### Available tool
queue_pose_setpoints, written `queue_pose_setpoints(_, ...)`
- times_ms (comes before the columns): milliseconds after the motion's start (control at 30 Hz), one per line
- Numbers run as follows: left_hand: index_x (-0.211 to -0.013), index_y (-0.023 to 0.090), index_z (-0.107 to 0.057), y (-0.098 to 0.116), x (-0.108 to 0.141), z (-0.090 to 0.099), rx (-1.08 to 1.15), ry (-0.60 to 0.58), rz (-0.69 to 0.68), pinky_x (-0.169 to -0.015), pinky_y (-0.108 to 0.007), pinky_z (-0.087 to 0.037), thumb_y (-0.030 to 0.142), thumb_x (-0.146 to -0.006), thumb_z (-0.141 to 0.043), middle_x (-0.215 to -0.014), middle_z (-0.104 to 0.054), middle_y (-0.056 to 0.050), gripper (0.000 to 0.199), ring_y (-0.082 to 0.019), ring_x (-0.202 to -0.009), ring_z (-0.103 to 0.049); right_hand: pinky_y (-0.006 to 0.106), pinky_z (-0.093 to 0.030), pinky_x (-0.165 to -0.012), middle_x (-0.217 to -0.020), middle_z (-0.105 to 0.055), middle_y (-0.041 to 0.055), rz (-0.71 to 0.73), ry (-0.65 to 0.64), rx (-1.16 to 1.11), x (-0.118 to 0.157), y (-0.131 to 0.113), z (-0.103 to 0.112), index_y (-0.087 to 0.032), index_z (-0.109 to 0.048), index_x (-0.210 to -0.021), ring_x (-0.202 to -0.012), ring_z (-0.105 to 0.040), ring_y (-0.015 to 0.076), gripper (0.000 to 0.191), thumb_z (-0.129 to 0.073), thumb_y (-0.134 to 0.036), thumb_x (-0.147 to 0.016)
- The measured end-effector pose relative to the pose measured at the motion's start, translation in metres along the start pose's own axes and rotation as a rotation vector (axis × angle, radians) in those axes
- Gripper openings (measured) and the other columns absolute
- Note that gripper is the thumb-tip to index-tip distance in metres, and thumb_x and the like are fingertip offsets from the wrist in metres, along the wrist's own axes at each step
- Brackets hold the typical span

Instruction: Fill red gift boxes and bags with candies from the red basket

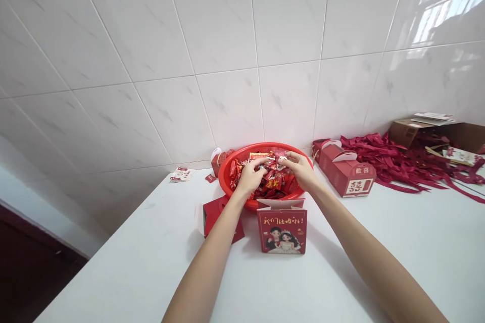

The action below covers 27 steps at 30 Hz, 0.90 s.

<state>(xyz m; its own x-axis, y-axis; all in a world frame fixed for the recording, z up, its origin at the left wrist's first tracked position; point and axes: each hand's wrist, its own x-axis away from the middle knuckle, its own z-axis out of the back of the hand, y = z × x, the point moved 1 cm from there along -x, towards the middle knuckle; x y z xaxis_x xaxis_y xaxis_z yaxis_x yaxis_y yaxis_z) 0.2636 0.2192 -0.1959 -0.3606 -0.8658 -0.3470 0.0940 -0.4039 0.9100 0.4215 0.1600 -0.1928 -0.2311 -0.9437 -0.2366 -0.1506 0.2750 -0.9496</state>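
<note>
A red plastic basket (223, 181) full of wrapped candies (273, 181) stands against the wall. My left hand (250, 177) reaches over its left side, thumb and fingers apart above the candies. On the right side my right hand (299, 168) has its fingertips closed on a small pinkish wrapped candy (280, 156). In front of the basket, between my forearms, stands a red gift box (282, 227) with an open top and a cartoon couple on its front. Another red box (215, 214) lies open on its side, partly behind my left forearm.
Closed red gift boxes (350, 176) stand in a row at right. Behind them lie dark red ribbons (379, 156) and a cardboard box (403, 133). A small red box (219, 161), a loose candy (210, 178) and printed cards (182, 174) sit at back left. The white table (151, 262) meets a tiled wall.
</note>
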Motion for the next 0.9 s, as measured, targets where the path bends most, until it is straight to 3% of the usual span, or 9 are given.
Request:
queue_pose_setpoints(100,-0.115,0.019,-0.068,0.001,0.002,-0.001,0.073,-0.005,-0.036,-0.105,-0.038,-0.048,0.003,-0.067,-0.066,-0.127,-0.067,-0.009,0.050,-0.024,-0.119,-0.062,0.030,-0.048,-0.064,-0.075,-0.067,0.0016,-0.009,-0.020,-0.001,0.000,0.000,0.000,-0.022,-0.060,-0.072,-0.073,-0.062,0.0198,0.034,-0.081,-0.046,-0.059)
queue_pose_setpoints(267,-0.124,0.019,-0.057,-0.001,0.006,0.000,0.157,-0.013,0.041,-0.090,-0.036,-0.057,0.006,-0.064,-0.077,-0.112,-0.070,-0.009,0.065,-0.023,-0.102,-0.069,0.031,-0.050,-0.069,-0.074,-0.067,0.0004,0.001,-0.099,0.026,-0.001,0.001,-0.001,-0.021,-0.060,-0.070,-0.071,-0.061,0.0174,0.033,-0.083,-0.043,-0.058)
queue_pose_setpoints(467,-0.114,0.019,-0.064,0.007,0.006,0.000,0.086,-0.030,-0.023,-0.100,-0.036,-0.051,0.005,-0.064,-0.075,-0.120,-0.069,-0.009,0.053,-0.025,-0.119,-0.062,0.031,-0.051,-0.070,-0.076,-0.068,0.0006,-0.006,-0.170,0.062,0.000,0.001,-0.001,-0.020,-0.064,-0.075,-0.068,-0.061,0.0162,0.035,-0.083,-0.043,-0.058)
queue_pose_setpoints(567,-0.108,0.016,-0.067,0.007,0.006,-0.001,-0.070,0.040,0.046,-0.092,-0.033,-0.054,0.009,-0.067,-0.073,-0.109,-0.072,-0.010,0.041,-0.024,-0.105,-0.068,0.033,-0.051,-0.069,-0.070,-0.067,0.0004,0.043,-0.058,0.069,-0.001,0.003,0.001,-0.020,-0.061,-0.072,-0.067,-0.061,0.0177,0.036,-0.083,-0.044,-0.056)
queue_pose_setpoints(633,-0.094,0.016,-0.071,0.008,0.007,-0.002,-0.276,0.018,0.144,-0.085,-0.033,-0.055,0.012,-0.071,-0.070,-0.092,-0.074,-0.009,0.023,-0.023,-0.091,-0.070,0.033,-0.050,-0.068,-0.070,-0.066,0.0005,0.076,0.073,0.055,-0.003,0.006,0.002,-0.022,-0.059,-0.071,-0.068,-0.061,0.0185,0.037,-0.082,-0.046,-0.055)
queue_pose_setpoints(700,-0.076,0.017,-0.071,0.010,0.010,-0.005,-0.574,-0.113,0.228,-0.083,-0.034,-0.053,0.013,-0.073,-0.066,-0.082,-0.074,-0.010,0.007,-0.026,-0.087,-0.071,0.032,-0.050,-0.069,-0.072,-0.066,0.0005,0.105,0.191,0.055,-0.005,0.008,0.004,-0.022,-0.058,-0.071,-0.071,-0.060,0.0188,0.037,-0.081,-0.046,-0.056)
queue_pose_setpoints(767,-0.068,0.018,-0.070,0.013,0.013,-0.007,-0.831,-0.252,0.276,-0.085,-0.036,-0.052,0.013,-0.069,-0.066,-0.088,-0.075,-0.013,0.007,-0.031,-0.095,-0.070,0.032,-0.049,-0.070,-0.074,-0.066,0.0008,0.125,0.239,0.079,-0.005,0.009,0.005,-0.022,-0.059,-0.073,-0.073,-0.060,0.0189,0.033,-0.078,-0.046,-0.059)
queue_pose_setpoints(900,-0.070,0.017,-0.070,0.014,0.012,-0.010,-0.986,-0.384,0.359,-0.091,-0.044,-0.049,0.012,-0.053,-0.075,-0.107,-0.072,-0.022,0.018,-0.041,-0.111,-0.064,0.031,-0.048,-0.072,-0.076,-0.065,0.0009,0.131,0.217,0.082,-0.005,0.007,0.004,-0.021,-0.060,-0.073,-0.077,-0.059,0.0190,0.028,-0.074,-0.043,-0.062)
